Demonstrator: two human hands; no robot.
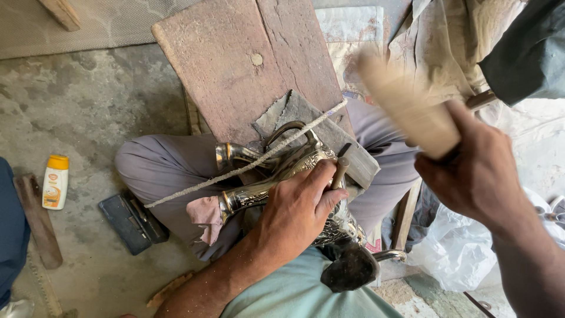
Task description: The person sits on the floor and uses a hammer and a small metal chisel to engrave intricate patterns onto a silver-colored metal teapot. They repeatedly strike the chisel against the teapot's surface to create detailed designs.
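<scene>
A shiny engraved metal jug (276,176) with a curved handle lies on its side in my lap against a wooden board (247,65), and a rope (235,171) stretches over it. My left hand (297,206) rests on the jug and pinches a small chisel (340,171) upright against its surface. My right hand (471,171) is raised at the right and grips a wooden mallet (406,106), which is blurred with motion above the chisel. A pink rag (206,215) is tucked under the jug's neck.
A white bottle with an orange cap (55,182) and a dark flat case (132,221) lie on the concrete floor at left. A white plastic bag (453,247) sits at right. Cloth and sacking (447,41) are heaped at top right. A blue-clad leg (12,229) shows at the left edge.
</scene>
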